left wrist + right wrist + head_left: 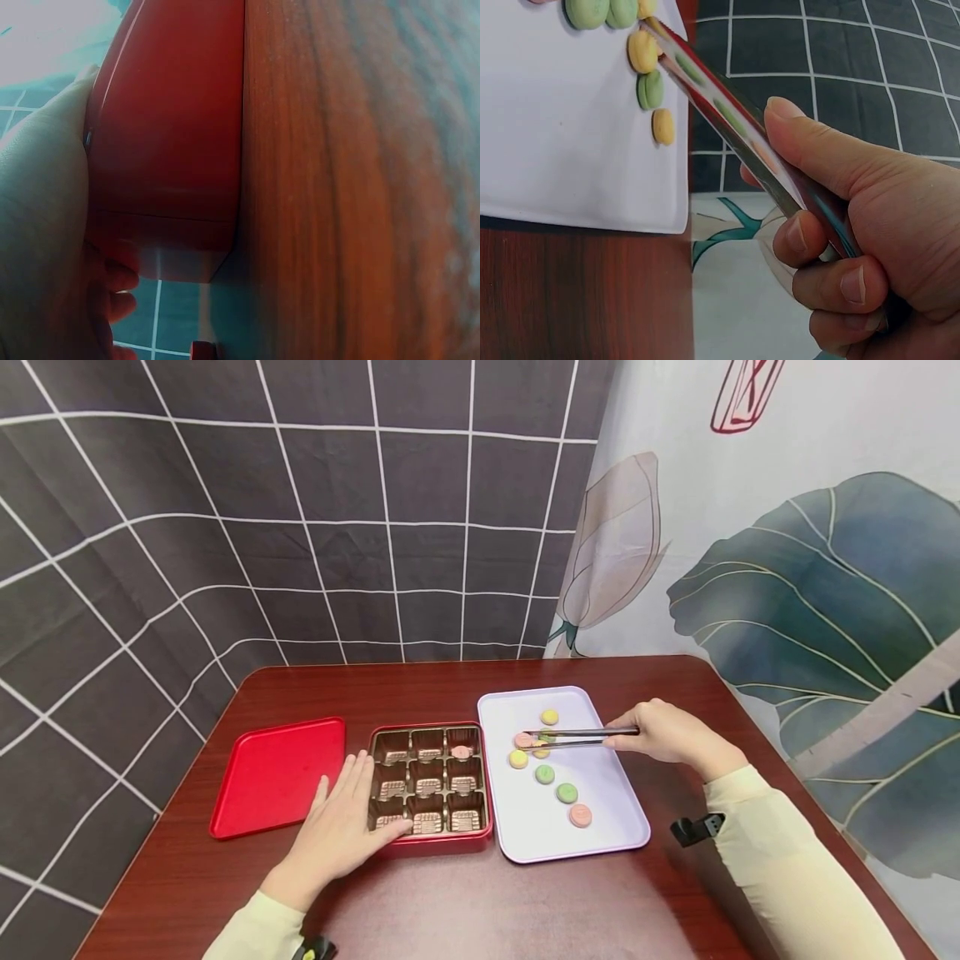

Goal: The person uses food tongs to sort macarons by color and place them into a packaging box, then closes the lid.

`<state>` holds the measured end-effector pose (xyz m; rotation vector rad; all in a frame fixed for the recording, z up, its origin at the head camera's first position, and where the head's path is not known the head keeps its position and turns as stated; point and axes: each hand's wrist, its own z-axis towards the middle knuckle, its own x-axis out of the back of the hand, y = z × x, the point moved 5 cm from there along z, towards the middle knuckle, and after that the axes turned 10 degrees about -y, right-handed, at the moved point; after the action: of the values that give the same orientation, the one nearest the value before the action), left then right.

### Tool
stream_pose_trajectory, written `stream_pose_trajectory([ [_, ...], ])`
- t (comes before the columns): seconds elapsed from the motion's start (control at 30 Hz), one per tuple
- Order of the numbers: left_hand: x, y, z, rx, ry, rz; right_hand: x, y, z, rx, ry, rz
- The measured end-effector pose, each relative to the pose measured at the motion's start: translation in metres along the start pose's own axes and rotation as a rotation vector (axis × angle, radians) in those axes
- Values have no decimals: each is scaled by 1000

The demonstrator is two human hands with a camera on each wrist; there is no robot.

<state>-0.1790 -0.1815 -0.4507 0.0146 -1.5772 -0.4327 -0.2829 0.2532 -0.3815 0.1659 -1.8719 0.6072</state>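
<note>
1. On the red-brown table [480,910], toward the left, a flat red lid [273,777] is laid; behind, a dark grid-patterned cloth [322,556] and a pale leaf-printed cloth [817,577] are hung.
2. Partial obstruction: the near left compartment of the red box [453,844] is partly covered by the thumb of the left hand [337,827]. On the pale lilac tray [615,818], a green macaron [546,737] and a yellow macaron [542,752] are crossed by the metal tongs [588,732].
3. Left hand: its fingers are extended along the box's left side, the thumb at the near edge; nothing is gripped.
4. Right hand [663,735]: the tongs are held between thumb and curled fingers. Their prongs are narrowly parted, with a pink macaron [522,739] seen between the tips (whether it is pinched cannot be told).
5. By the left wrist view alone, the box's plain outer wall is shown, set flat on the table. By the right wrist view, macaron colours are shown mirrored along the tongs; the box is not included.
6. Macarons: small, round, pastel; eight are counted on the tray (three yellow, three green, two pink), and one pink piece [461,752] is placed in the box's far right compartment.
7. Box interior: nine bronze-brown compartments, glossy, with ridged floors.
</note>
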Motion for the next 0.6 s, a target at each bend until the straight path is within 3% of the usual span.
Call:
stream_pose_trajectory([
  [0.6, -2, 0, 0, 8, -4, -4, -6, -2, 6, 49, 6, 5],
])
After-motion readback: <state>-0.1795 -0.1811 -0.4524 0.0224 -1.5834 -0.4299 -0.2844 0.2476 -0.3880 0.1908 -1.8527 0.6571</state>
